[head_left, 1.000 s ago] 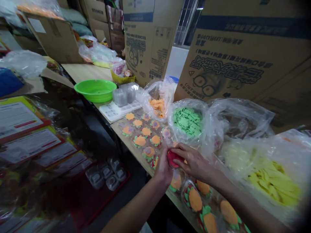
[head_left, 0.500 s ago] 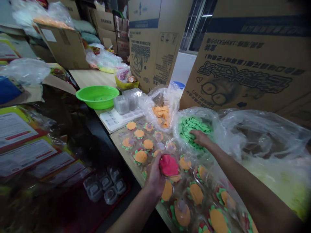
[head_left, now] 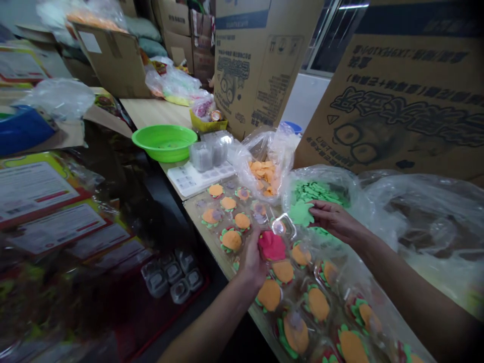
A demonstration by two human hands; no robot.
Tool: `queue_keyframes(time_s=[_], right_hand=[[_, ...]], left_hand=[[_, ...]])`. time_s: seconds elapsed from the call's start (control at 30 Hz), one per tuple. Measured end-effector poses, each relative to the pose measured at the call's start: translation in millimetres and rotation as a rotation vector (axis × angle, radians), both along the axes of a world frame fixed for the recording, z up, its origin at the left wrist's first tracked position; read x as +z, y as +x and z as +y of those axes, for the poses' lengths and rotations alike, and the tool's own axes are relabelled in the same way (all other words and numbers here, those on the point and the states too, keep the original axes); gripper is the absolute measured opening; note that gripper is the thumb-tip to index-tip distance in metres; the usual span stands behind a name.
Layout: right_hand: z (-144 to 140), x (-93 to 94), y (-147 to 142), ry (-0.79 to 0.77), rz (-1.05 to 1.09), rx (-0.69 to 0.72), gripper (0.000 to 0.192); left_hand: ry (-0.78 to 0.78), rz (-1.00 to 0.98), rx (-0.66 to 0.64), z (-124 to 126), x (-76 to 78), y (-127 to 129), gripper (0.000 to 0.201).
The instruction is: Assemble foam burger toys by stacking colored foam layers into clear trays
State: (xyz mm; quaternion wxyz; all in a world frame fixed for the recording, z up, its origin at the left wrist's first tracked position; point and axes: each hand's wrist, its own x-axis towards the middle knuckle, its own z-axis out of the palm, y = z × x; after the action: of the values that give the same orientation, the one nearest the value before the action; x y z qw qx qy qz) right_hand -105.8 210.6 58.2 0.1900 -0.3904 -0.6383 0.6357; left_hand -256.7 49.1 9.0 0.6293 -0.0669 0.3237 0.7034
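Observation:
My left hand (head_left: 253, 259) is closed on the edge of a clear plastic box whose lid (head_left: 284, 226) stands open. A wavy pink-red piece (head_left: 272, 245) fills the top of this box. Between the thumb and fingers of my right hand (head_left: 333, 219) is a flat green leaf-shaped piece (head_left: 301, 213). It hangs over the near rim of a clear bag full of green pieces (head_left: 321, 191). Below and around both hands lie many clear boxes, each with an orange round piece (head_left: 316, 302) on top and green frills at its sides.
Behind the rows is a clear bag with orange pieces (head_left: 263, 174). A green basin (head_left: 164, 143), stacked clear cups (head_left: 202, 155) and a white tray (head_left: 200, 176) stand at the table's left edge. Big cartons (head_left: 401, 101) rise at the back. Small clear boxes (head_left: 174, 272) sit lower left.
My right hand has come up out of the bag of green pieces with one green piece in its fingers. The left hand still holds its box; the view has shifted slightly.

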Motion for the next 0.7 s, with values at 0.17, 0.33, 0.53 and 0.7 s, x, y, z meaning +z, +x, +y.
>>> queue_keyframes(time_s=[0.17,0.33,0.53,0.7], right_hand=[[-48,15.5,-34,-0.156,0.064,0.211,0.022],[-80,14.4,-69,0.076,-0.109,0.412,0.023],[-98,14.1,-90,0.928,-0.297,0.357,0.016],[-103,8.2,-92,0.946,-0.268,0.421,0.019]], left_hand=[[0.026,-0.017,0.031,-5,4.6,-4,0.029],[0.094,-0.094,0.044,-15,13.9,-13,0.037],[0.084,-0.092,0.120,-25,18.1,-25,0.032],[0.036,-0.104,0.118,-28,20.5,-36,0.027]])
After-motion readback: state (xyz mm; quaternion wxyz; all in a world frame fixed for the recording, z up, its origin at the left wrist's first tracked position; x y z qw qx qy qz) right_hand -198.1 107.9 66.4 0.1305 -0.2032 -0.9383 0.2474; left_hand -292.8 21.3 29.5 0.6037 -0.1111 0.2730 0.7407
